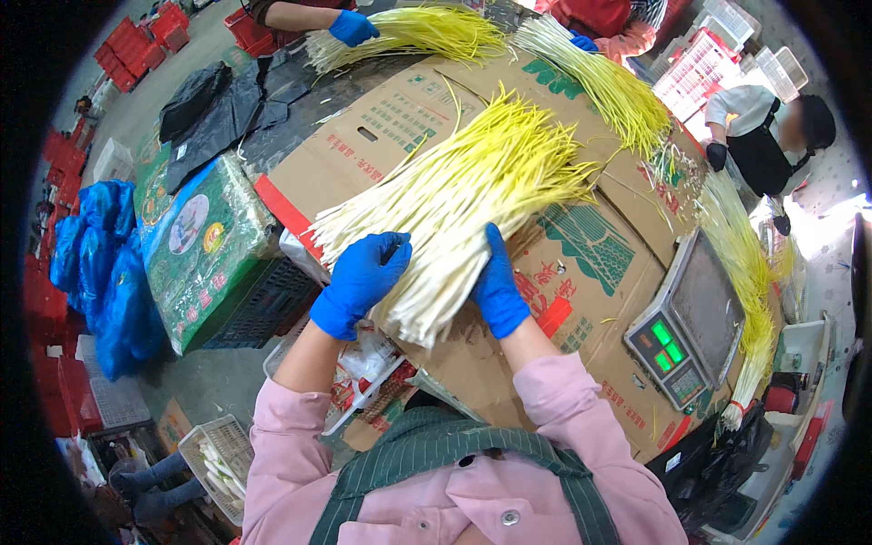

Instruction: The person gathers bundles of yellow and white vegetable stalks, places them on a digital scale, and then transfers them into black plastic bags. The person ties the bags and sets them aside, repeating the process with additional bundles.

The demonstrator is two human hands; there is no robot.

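Note:
A thick pile of long, thin vegetable stalks [449, 197], white at one end and yellow at the other, lies across the flattened cardboard in front of me. My left hand [361, 283], in a blue glove, rests on the white ends at the pile's left edge, thumb and fingers curled; whether it grips any stalks is unclear. Against the right side of the white part, my blue-gloved right hand [499, 283] is cupped around a portion of the stalks, its fingertips partly hidden. The white ends between the hands point towards me.
A digital scale [688, 320] stands on the right, beside more stalks [749, 272], some tied. Co-workers' gloved hands [353, 28] touch other stalk bunches [599, 82] at the far side. A green-printed package [204, 252] on a crate, a black plastic bag [211, 122] and blue bags [102, 266] are left.

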